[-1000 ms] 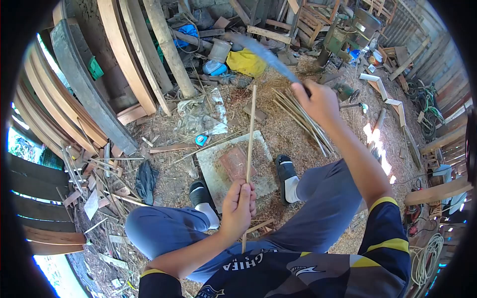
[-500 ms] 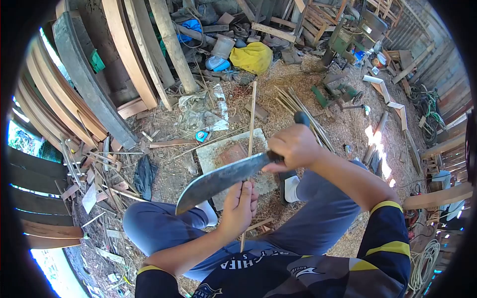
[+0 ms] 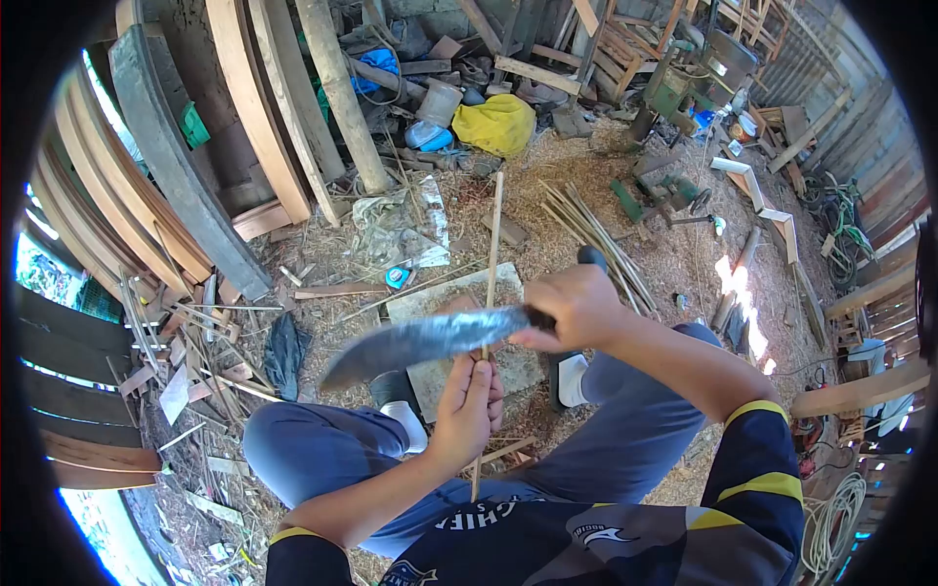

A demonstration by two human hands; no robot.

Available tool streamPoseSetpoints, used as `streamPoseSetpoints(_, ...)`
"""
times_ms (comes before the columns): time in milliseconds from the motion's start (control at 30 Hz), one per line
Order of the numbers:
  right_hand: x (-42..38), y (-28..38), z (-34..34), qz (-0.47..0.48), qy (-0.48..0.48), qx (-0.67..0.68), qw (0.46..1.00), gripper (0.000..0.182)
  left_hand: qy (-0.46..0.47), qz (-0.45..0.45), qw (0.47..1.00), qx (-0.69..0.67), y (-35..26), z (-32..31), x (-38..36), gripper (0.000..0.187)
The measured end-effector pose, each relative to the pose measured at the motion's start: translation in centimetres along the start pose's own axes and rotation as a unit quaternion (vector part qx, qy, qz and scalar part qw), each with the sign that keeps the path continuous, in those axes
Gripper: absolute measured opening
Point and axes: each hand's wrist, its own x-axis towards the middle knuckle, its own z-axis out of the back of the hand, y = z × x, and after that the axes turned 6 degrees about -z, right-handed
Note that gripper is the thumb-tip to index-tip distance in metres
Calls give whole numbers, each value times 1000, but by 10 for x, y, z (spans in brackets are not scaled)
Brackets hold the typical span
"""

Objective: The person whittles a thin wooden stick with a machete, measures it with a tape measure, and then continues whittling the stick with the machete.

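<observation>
Left hand: the left hand is wrapped tight around one thin stick, near its low end.
Stick: it stands almost straight up, between the two knees. Most of it goes up and away from the fist. A short bit pokes out under the fist.
Right hand: the right hand is closed tight on the handle of one big knife.
Knife: its long blade lies sideways, going left from the right hand. It crosses the stick just above the left fist. The blade looks blurry.
Which is nearer: the left hand is right on the stick. The right hand is off to its right side.
Slab: one flat grey slab lies on the ground under the stick, between two feet in black sandals.
More sticks: a bunch of thin sticks lies on the sawdust past the slab's far right corner. Too many to count.
</observation>
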Motion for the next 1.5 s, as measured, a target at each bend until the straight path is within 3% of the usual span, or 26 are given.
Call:
streamPoseSetpoints(67,-3,-1,-6,39,26,-13,999,47,-9,6,1000,4,1,-3,-1,18)
streamPoseSetpoints(200,8,-34,1,18,-16,-50,998,49,12,-12,1000,0,3,2,0,17)
streamPoseSetpoints(300,17,-63,1,-173,-79,-129,973,48,24,-15,1000,-12,5,6,-1,17)
streamPoseSetpoints(400,23,-85,26,-286,-147,-100,942,44,35,-13,999,-27,4,4,-4,16)
streamPoseSetpoints(533,4,-50,19,-226,-104,-24,968,43,27,2,998,-50,-4,5,0,15)
streamPoseSetpoints(733,-8,-4,-8,28,-2,-2,1000,45,24,23,997,-66,0,3,-3,16)
streamPoseSetpoints(833,-2,-27,-3,30,-3,-53,998,49,42,-5,999,-22,-1,2,-5,17)
streamPoseSetpoints(867,3,-40,-1,-29,-27,-13,999,48,38,-1,999,-24,-1,2,-6,17)
streamPoseSetpoints(933,15,-66,1,-222,-85,-82,968,54,36,4,999,-32,-1,2,-4,17)
streamPoseSetpoints(1033,20,-89,22,-389,-94,-50,915,54,43,2,999,-34,-2,4,-3,17)
streamPoseSetpoints(1067,16,-87,24,-394,-86,-45,914,51,43,5,998,-40,-4,6,-1,15)
streamPoseSetpoints(1167,10,-54,21,-328,-83,10,941,49,35,10,998,-55,-4,9,3,12)
streamPoseSetpoints(1300,2,-15,8,-153,-43,24,987,47,40,15,998,-53,-6,10,7,10)
streamPoseSetpoints(1400,-3,-3,4,-50,31,9,998,44,47,16,997,-57,-11,8,6,12)
streamPoseSetpoints(1500,-4,3,0,6,33,-31,999,49,30,17,998,-44,-13,5,6,15)
